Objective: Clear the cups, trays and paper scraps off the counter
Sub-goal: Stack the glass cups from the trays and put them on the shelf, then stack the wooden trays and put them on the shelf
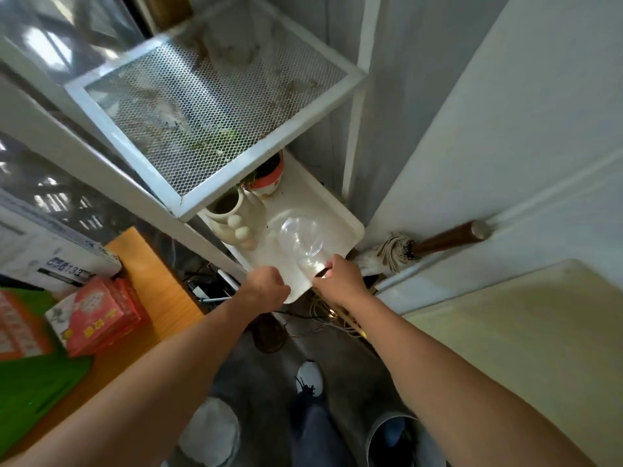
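Overhead, mesh shelf [215, 106] crowds tray [337, 210]; left grip [266, 286] pinches tray, right grip [338, 274] clasps cup [303, 241].

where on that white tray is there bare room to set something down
The white tray is bare along its right side, between the clear plastic cup and the rim. The back-left is crowded by the cream vase and red-and-white plant pot. Left hand and right hand hold the near edge.
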{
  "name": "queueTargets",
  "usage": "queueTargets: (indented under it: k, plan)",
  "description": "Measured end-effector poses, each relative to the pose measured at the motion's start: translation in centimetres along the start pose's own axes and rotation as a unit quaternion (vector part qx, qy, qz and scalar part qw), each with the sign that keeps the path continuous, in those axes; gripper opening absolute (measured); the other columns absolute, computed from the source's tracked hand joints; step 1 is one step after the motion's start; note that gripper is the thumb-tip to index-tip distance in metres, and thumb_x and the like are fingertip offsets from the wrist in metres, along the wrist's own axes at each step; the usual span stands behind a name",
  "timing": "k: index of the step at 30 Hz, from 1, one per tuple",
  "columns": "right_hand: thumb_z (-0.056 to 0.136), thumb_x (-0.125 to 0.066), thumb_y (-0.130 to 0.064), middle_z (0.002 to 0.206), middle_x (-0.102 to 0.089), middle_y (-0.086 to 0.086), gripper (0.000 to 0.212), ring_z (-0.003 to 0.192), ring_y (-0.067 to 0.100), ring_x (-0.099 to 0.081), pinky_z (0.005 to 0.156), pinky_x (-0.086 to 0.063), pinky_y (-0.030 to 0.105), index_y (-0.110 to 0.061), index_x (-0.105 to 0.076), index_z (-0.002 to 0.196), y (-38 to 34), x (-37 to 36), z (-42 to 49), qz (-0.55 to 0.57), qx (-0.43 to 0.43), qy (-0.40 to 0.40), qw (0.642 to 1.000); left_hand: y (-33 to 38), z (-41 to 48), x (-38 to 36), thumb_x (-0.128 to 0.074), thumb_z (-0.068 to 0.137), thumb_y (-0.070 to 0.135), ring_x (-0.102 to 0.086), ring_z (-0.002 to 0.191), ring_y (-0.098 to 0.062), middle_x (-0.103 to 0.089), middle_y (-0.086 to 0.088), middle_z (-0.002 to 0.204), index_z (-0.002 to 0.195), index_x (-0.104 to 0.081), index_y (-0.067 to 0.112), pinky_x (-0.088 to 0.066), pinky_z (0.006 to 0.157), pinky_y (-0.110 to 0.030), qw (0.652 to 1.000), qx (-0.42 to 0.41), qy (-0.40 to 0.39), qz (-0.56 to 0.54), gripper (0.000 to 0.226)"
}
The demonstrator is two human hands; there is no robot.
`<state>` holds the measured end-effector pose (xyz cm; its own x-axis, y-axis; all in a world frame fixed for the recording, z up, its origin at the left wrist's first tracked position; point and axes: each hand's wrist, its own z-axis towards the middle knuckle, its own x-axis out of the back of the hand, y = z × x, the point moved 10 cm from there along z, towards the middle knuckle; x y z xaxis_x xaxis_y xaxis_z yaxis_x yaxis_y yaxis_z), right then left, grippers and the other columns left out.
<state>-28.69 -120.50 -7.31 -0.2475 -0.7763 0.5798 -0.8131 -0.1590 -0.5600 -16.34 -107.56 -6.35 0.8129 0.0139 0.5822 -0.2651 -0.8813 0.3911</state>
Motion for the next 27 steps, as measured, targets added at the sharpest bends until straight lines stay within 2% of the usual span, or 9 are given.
queueTargets:
  k: [3, 7, 9, 11, 13, 16, 23, 27]
  plan:
    - [0.083, -0.065, -0.028, 0.107, -0.065, 0.012, 0.032, 0.101, 0.030, -0.061, 0.081, -0.051, 0.034, -0.008, -0.062, 0.108, -0.8, -0.3, -2.9, -0.041, 0.014, -0.013, 0.999, 0.0, -2.9, 0.8, -0.060, 0.090, 0.026, -0.067, 0.100, -0.031, -0.070, -0.014, 0.108, 0.105, -0.068, 0.006, -0.055, 0.086, -0.037, 0.998, -0.032, 0.008, 0.049, 0.026]
    - [0.084, -0.062, -0.032, 0.100, -0.066, 0.011, 0.025, 0.096, 0.031, -0.061, 0.076, -0.052, 0.037, -0.011, -0.063, 0.097, -3.8, -1.8, -8.0, -0.121, 0.069, -0.012, 0.990, -1.1, -8.8, 1.9, -0.047, 0.094, 0.036, -0.064, 0.107, -0.031, -0.066, -0.010, 0.120, 0.116, -0.061, 0.014, -0.054, 0.088, -0.039, 0.984, -0.084, 0.028, 0.154, 0.034]
    - [0.085, -0.060, -0.037, 0.100, -0.065, 0.009, 0.026, 0.095, 0.031, -0.062, 0.070, -0.048, 0.034, -0.014, -0.062, 0.096, -5.7, -3.5, -11.3, -0.178, 0.097, -0.013, 0.979, -3.3, -12.6, 2.8, -0.046, 0.087, 0.039, -0.065, 0.097, -0.031, -0.068, -0.007, 0.110, 0.107, -0.059, 0.023, -0.057, 0.080, -0.039, 0.977, -0.105, 0.057, 0.179, 0.029]
    - [0.084, -0.059, -0.040, 0.105, -0.064, 0.008, 0.031, 0.094, 0.029, -0.061, 0.067, -0.045, 0.032, -0.015, -0.063, 0.103, -7.3, -5.6, -14.7, -0.220, 0.114, -0.014, 0.969, -5.9, -16.3, 3.2, -0.048, 0.083, 0.039, -0.065, 0.094, -0.032, -0.067, -0.007, 0.104, 0.094, -0.051, 0.025, -0.055, 0.071, -0.037, 0.965, -0.125, 0.086, 0.213, 0.018]
    - [0.084, -0.059, -0.039, 0.110, -0.065, 0.010, 0.034, 0.097, 0.029, -0.061, 0.071, -0.048, 0.034, -0.015, -0.063, 0.107, -9.4, -8.9, -18.9, -0.250, 0.146, -0.025, 0.957, -10.1, -20.5, 3.4, -0.051, 0.083, 0.035, -0.065, 0.095, -0.033, -0.066, -0.008, 0.104, 0.088, -0.044, 0.027, -0.047, 0.063, -0.034, 0.957, -0.128, 0.113, 0.233, 0.012]
    - [0.086, -0.059, -0.039, 0.117, -0.064, 0.014, 0.039, 0.107, 0.032, -0.061, 0.081, -0.050, 0.036, -0.011, -0.062, 0.113, -12.4, -14.5, -25.5, -0.294, 0.192, -0.037, 0.936, -17.6, -26.3, 3.5, -0.050, 0.086, 0.034, -0.063, 0.102, -0.034, -0.064, -0.009, 0.109, 0.089, -0.043, 0.025, -0.041, 0.065, -0.034, 0.955, -0.108, 0.145, 0.234, 0.012]
    - [0.093, -0.058, -0.039, 0.112, -0.064, 0.010, 0.034, 0.101, 0.029, -0.060, 0.084, -0.053, 0.041, -0.011, -0.060, 0.111, -17.9, -31.5, -41.6, -0.368, 0.303, -0.110, 0.872, -38.8, -40.4, 3.3, -0.051, 0.082, 0.038, -0.066, 0.093, -0.033, -0.066, -0.007, 0.102, 0.095, -0.057, 0.019, -0.046, 0.064, -0.037, 0.958, -0.002, 0.242, 0.154, 0.024]
    - [0.093, -0.057, -0.040, 0.120, -0.060, 0.010, 0.038, 0.107, 0.029, -0.058, 0.088, -0.052, 0.043, -0.012, -0.059, 0.118, -20.7, -39.1, -49.0, -0.389, 0.357, -0.144, 0.837, -48.4, -47.3, 3.2, -0.053, 0.080, 0.040, -0.067, 0.104, -0.029, -0.068, -0.004, 0.110, 0.105, -0.060, 0.023, -0.053, 0.077, -0.039, 0.957, 0.048, 0.263, 0.115, 0.031]
